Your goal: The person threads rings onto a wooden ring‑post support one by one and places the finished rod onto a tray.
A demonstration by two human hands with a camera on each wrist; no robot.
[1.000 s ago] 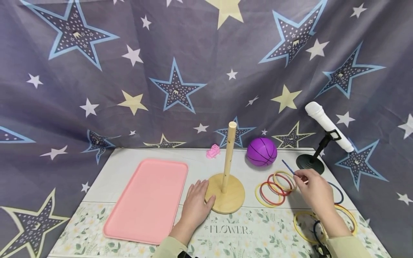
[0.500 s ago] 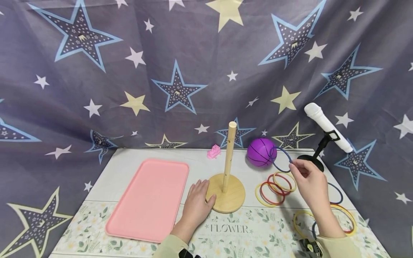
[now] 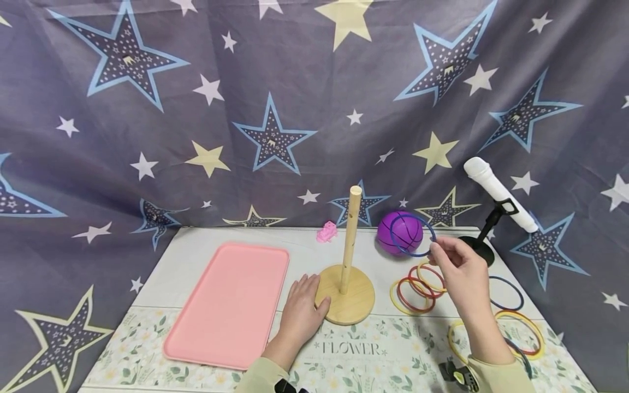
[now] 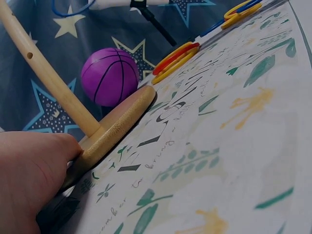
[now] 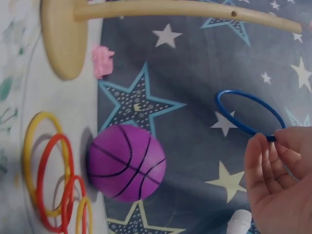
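Note:
My right hand (image 3: 462, 275) pinches a thin blue ring (image 5: 223, 91) between thumb and fingertips, holding it up off the table. In the head view the ring overlaps the purple basketball (image 3: 399, 234), and it stands right of the wooden post (image 3: 350, 240). The post rises upright from a round wooden base (image 3: 357, 303). My left hand (image 3: 300, 316) rests at the left edge of that base, fingers extended and thumb on its top. Just left of the microphone stand, several red and yellow rings (image 4: 170, 63) lie overlapping on the table.
A pink tray (image 3: 228, 305) lies at the left. Behind the post sits a small pink toy (image 3: 326, 232). A white microphone (image 3: 498, 188) leans on a black stand at the right. Another blue ring (image 3: 522, 299) and a yellow ring (image 3: 543, 341) lie near the right edge. A star-patterned cloth (image 3: 314, 71) hangs behind.
My right hand has lifted the blue ring and moved it left, turning it from edge-on to facing the head camera. My left hand has stayed at the base.

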